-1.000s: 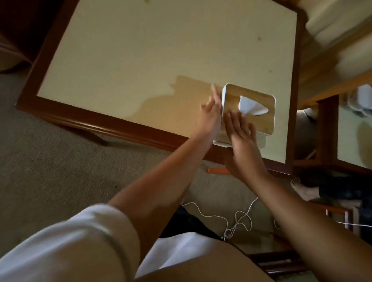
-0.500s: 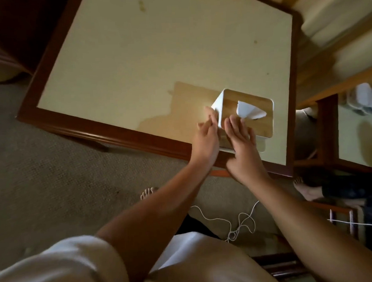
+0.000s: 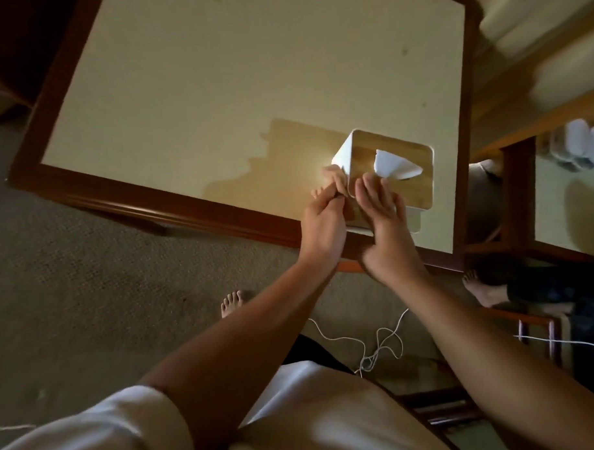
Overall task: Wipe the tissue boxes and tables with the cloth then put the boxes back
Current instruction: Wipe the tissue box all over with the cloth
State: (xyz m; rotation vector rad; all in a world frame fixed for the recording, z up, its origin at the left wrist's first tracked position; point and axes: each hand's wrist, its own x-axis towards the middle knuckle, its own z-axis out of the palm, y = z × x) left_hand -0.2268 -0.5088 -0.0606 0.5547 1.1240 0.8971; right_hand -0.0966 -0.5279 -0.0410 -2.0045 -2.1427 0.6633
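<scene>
Under both sets of fingers sits the tissue box (image 3: 393,174) on the table (image 3: 217,93): left hand (image 3: 322,224) pinches its near corner, right hand (image 3: 383,218) lies flat, fingers spread. Likely setting it back; next, release.

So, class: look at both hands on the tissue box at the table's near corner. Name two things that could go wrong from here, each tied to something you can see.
1. The tissue box sits close to the table's near edge; a push from the left hand or the right hand could slide it off onto the carpet.
2. The loose tissue sticking up beside the right hand's fingers might get snagged, pulled out or crumpled.
</scene>
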